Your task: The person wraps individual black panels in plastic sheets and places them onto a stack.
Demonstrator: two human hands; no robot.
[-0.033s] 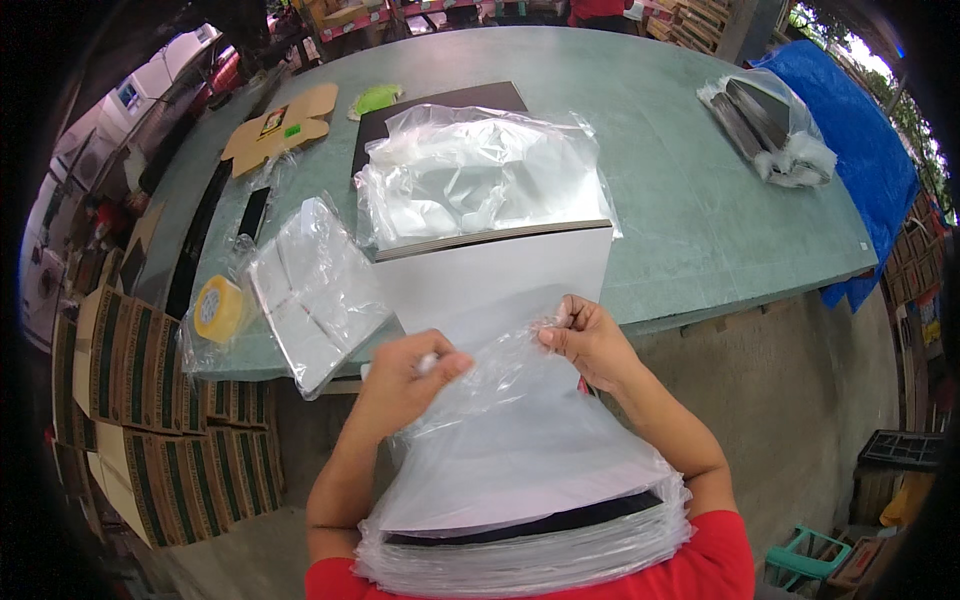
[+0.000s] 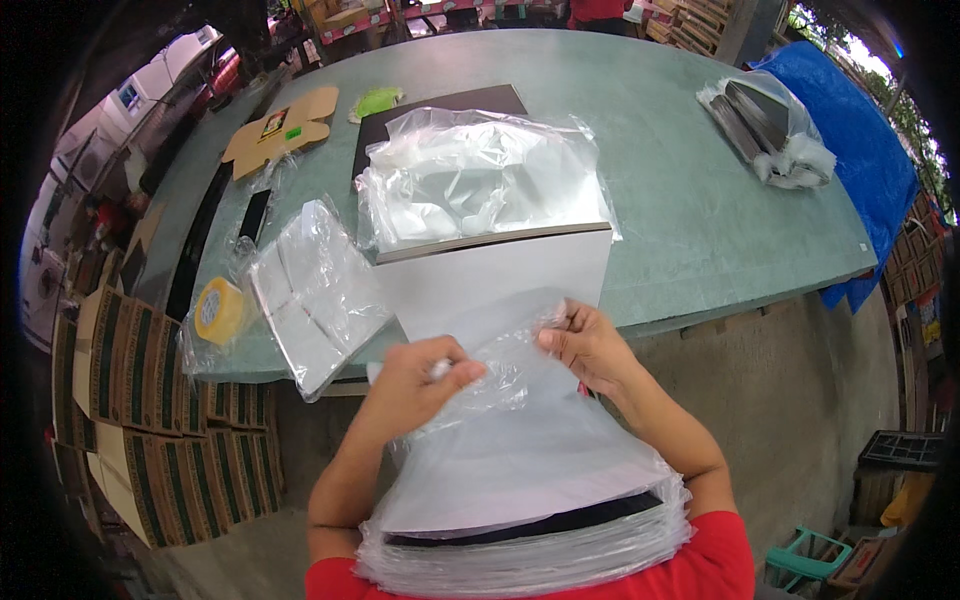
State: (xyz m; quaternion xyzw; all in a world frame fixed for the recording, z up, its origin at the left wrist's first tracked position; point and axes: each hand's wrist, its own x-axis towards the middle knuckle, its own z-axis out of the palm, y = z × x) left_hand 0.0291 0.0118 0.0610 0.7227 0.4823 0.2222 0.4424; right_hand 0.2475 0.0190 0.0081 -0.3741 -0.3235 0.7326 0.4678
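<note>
A stack of clear plastic bags [image 2: 520, 570] with flat sheets inside lies close against my body. The open mouth of the topmost filled bag shows a dark edge. From it a clear plastic bag [image 2: 520, 440] stretches away toward the table. My right hand [image 2: 590, 350] pinches the bag's far right part between thumb and fingers. At its left side my left hand [image 2: 422, 385] is curled closed, thumb toward the film, with a small white bit showing between the fingers that I cannot make out. Just beyond stands a white board stack [image 2: 490, 270] at the table's near edge.
On the green table [image 2: 690, 210] lie a glossy plastic-wrapped pile [image 2: 480, 185], a bagged white packet [image 2: 315, 300], a yellow tape roll [image 2: 220, 310] and flattened cardboard [image 2: 280, 130]. A bagged dark bundle [image 2: 765, 130] lies far right. Cardboard boxes [image 2: 180, 390] stand below left.
My left hand has shifted slightly right, toward my right hand, and the film between them is more creased. My right hand has barely moved.
</note>
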